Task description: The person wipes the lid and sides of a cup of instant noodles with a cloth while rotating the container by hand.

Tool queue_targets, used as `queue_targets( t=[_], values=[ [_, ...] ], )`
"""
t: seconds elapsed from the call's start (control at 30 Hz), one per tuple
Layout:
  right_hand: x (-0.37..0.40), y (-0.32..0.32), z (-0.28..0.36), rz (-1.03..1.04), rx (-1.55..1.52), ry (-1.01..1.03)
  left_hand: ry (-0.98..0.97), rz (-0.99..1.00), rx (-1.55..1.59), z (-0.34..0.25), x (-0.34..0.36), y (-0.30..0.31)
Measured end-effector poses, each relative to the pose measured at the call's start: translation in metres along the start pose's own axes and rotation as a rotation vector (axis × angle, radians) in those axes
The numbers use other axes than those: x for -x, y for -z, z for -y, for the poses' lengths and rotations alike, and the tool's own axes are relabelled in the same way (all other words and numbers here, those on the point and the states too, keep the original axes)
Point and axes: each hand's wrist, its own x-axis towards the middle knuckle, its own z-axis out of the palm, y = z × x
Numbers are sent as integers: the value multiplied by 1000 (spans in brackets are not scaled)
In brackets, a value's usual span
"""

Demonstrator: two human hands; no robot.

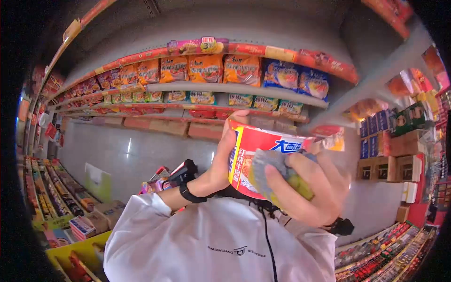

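Observation:
In front of my chest is a red instant noodle pack with a yellow edge and large blue lettering, held tilted. My left hand, a black band on its wrist, grips the pack's left side with the thumb across the edge. My right hand is closed around a crumpled grey and yellow-green cloth, pressed over the pack's lower right front. Motion smears the right fingers slightly. The cloth and the hand hide the pack's right part.
Shelves ahead carry rows of orange noodle packs, blue packs and green packs. Cartons stand at the right. Goods racks line the left, and a grey tiled floor lies below.

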Motion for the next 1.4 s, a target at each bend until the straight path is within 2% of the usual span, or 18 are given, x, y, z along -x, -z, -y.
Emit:
queue_targets(
  t=[0.13, 0.3, 0.37, 0.5, 0.67, 0.73, 0.87, 1.07, 1.13, 1.23, 1.4],
  values=[
    [-4, -8, 0, -78, 119, 13, -90, 17, -129, 1, 1, -5],
    [-2, -3, 1, -49, 133, -19, -131, 49, -174, 3, 3, 1],
    [-1, 1, 3, 34, 72, -128, -56, 28, -159, 5, 6, 9],
    [-1, 13, 2, 108, -22, -217, -6, 26, -32, 4, 7, 12],
    [11, 19, -8, 104, -71, -292, 7, -9, -35, -12, 8, 2],
    [16, 19, -13, 73, -137, -312, 43, 8, 153, -16, 5, 1],
    [26, 14, -18, 35, -237, -360, 65, 34, 165, -20, 0, -1],
    [26, 18, -19, 9, -229, -321, 174, 20, 135, -22, -2, -12],
    [19, 21, -15, -7, -213, -306, 229, -67, 236, -17, -3, -17],
    [9, 20, -7, 33, -198, -300, 219, 45, 242, -9, -7, -17],
    [11, 2, 0, 59, -94, -99, 189, 53, 210, -6, -16, -10]
  ],
)
